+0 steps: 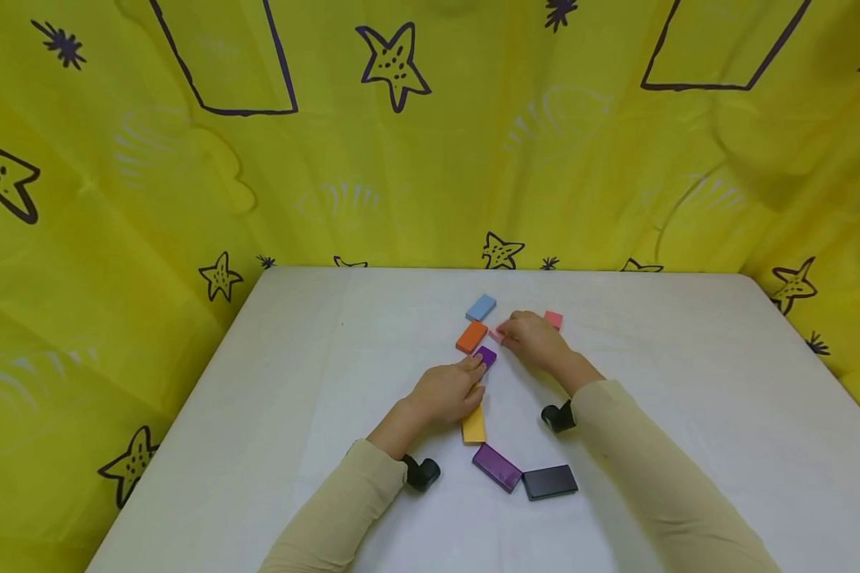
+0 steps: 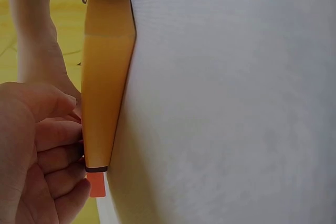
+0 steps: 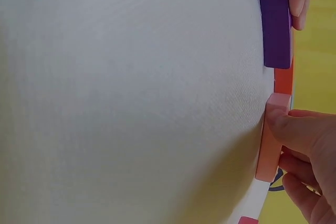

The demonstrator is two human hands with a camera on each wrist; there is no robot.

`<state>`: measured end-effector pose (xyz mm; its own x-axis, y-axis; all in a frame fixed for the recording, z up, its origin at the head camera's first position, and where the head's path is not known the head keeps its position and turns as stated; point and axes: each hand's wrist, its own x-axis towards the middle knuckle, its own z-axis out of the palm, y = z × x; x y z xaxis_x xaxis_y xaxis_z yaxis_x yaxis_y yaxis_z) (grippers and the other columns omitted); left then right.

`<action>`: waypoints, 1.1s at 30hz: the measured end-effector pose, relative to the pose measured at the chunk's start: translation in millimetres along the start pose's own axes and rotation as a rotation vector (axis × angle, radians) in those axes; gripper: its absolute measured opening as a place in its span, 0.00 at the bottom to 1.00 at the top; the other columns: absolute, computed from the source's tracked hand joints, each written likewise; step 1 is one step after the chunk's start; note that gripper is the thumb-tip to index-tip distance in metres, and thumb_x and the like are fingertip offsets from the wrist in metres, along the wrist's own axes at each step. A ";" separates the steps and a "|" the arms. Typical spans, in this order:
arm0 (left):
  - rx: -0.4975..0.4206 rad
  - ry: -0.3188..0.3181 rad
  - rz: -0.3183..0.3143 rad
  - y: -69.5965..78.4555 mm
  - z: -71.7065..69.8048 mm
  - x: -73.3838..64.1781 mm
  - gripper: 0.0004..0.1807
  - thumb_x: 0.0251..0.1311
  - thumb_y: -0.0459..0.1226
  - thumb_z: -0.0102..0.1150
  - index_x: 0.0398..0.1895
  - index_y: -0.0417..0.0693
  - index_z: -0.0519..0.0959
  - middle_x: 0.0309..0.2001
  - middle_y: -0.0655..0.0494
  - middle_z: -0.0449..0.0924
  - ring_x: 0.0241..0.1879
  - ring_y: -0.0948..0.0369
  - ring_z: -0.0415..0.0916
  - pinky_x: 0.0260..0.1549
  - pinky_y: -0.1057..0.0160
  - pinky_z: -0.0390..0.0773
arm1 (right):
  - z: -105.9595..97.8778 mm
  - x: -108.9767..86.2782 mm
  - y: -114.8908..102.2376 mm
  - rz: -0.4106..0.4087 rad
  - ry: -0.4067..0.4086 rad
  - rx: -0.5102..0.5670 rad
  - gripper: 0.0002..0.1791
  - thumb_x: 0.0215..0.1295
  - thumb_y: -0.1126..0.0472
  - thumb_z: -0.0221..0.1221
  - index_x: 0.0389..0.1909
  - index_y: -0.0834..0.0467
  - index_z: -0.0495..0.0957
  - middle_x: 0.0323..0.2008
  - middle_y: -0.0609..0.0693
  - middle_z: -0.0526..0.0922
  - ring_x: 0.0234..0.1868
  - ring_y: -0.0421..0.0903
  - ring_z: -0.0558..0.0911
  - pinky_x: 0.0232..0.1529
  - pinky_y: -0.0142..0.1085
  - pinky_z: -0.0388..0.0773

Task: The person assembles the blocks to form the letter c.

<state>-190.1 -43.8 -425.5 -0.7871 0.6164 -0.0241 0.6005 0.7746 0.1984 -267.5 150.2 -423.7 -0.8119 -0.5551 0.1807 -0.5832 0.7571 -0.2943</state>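
the light pink block (image 3: pixel 266 153) sits just beside the orange block (image 1: pixel 471 337), toward the far middle of the white table (image 1: pixel 688 358); the right hand (image 1: pixel 537 342) pinches it, thumb against the near face and fingers behind; the left hand (image 1: pixel 444 391) has fingertips on the upper purple block (image 1: pixel 487 355), though i cannot tell whether its thumb closes on the other side.

the light pink block looks light, stiff and smooth; it should bear a firm pinch without marking, yet such a small piece will likely slide or twist under an uneven push; the best hold is probably thumb and fingers across its broad faces, near the middle, with the end facing the orange block left free; the upper purple block would likely shift at a slight nudge, so a gentle touch suits it.

counted, eight blocks show: one light pink, one orange, two purple, one blue block (image 1: pixel 481 308) at the far end, one coral block (image 1: pixel 554 320) partly behind the right hand, one yellow block (image 1: pixel 474 430) partly under the left hand, and one dark block (image 1: pixel 550 482) at the near end, meeting the lower purple block (image 1: pixel 498 468) at a corner; two hands, one table.
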 end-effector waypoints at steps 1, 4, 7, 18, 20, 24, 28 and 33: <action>-0.002 0.000 -0.001 0.1 0.2 0.0 0.25 0.67 0.44 0.42 0.63 0.41 0.66 0.65 0.51 0.61 0.64 0.60 0.58 0.56 0.62 0.64 | -0.2 -0.8 -0.3 0.000 -0.004 -0.003 0.10 0.57 0.68 0.61 0.40 0.66 0.81 0.33 0.56 0.80 0.37 0.53 0.78 0.42 0.44 0.74; -0.003 0.001 -0.001 0.5 1.3 0.6 0.25 0.67 0.44 0.41 0.63 0.41 0.66 0.65 0.51 0.62 0.63 0.60 0.58 0.56 0.62 0.64 | -0.9 -2.6 -1.5 0.028 -0.028 0.005 0.10 0.57 0.67 0.61 0.40 0.65 0.82 0.32 0.54 0.79 0.35 0.51 0.77 0.41 0.42 0.74; 0.007 0.000 -0.001 0.4 3.1 1.4 0.25 0.67 0.44 0.41 0.63 0.42 0.66 0.65 0.52 0.62 0.63 0.60 0.58 0.55 0.62 0.64 | -1.4 -3.9 -3.1 0.064 -0.056 0.021 0.11 0.58 0.66 0.61 0.41 0.65 0.82 0.30 0.52 0.78 0.33 0.49 0.76 0.39 0.40 0.74; 0.010 0.001 0.001 -0.5 2.2 2.9 0.25 0.67 0.45 0.41 0.63 0.42 0.67 0.64 0.51 0.63 0.63 0.59 0.59 0.54 0.62 0.66 | -4.2 -6.5 -8.6 0.045 -0.074 0.008 0.11 0.57 0.66 0.62 0.41 0.65 0.82 0.29 0.52 0.77 0.32 0.47 0.75 0.37 0.38 0.74; 0.009 0.004 -0.004 -1.0 1.3 3.6 0.25 0.67 0.44 0.41 0.63 0.42 0.67 0.64 0.51 0.62 0.63 0.59 0.59 0.54 0.62 0.66 | -5.1 -5.4 -8.9 0.040 -0.077 0.005 0.11 0.57 0.66 0.62 0.41 0.65 0.82 0.29 0.51 0.77 0.31 0.47 0.74 0.37 0.37 0.74; 0.001 -0.005 -0.015 -1.7 0.9 3.9 0.25 0.67 0.44 0.41 0.63 0.42 0.66 0.64 0.52 0.62 0.63 0.59 0.59 0.55 0.62 0.65 | -5.7 -4.8 -10.0 0.040 -0.087 0.008 0.12 0.57 0.65 0.62 0.42 0.65 0.82 0.29 0.51 0.77 0.31 0.47 0.74 0.37 0.37 0.74; -0.002 -0.014 -0.011 -1.1 1.8 3.2 0.25 0.67 0.44 0.41 0.63 0.42 0.66 0.65 0.52 0.62 0.63 0.59 0.59 0.55 0.62 0.66 | -6.1 -7.1 -12.2 0.047 -0.098 0.018 0.11 0.58 0.65 0.62 0.41 0.65 0.82 0.28 0.50 0.77 0.31 0.47 0.74 0.37 0.36 0.74; 0.006 -0.009 -0.013 -0.6 1.8 3.1 0.25 0.67 0.44 0.42 0.63 0.42 0.66 0.64 0.52 0.62 0.63 0.59 0.60 0.54 0.62 0.66 | -7.1 -9.2 -14.8 0.066 -0.100 0.030 0.12 0.58 0.64 0.61 0.42 0.65 0.82 0.28 0.50 0.76 0.30 0.46 0.73 0.35 0.35 0.74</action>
<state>-192.7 -42.1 -427.5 -0.7934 0.6077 -0.0357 0.5913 0.7833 0.1918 -251.6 146.6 -414.4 -0.8407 -0.5374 0.0665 -0.5267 0.7832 -0.3304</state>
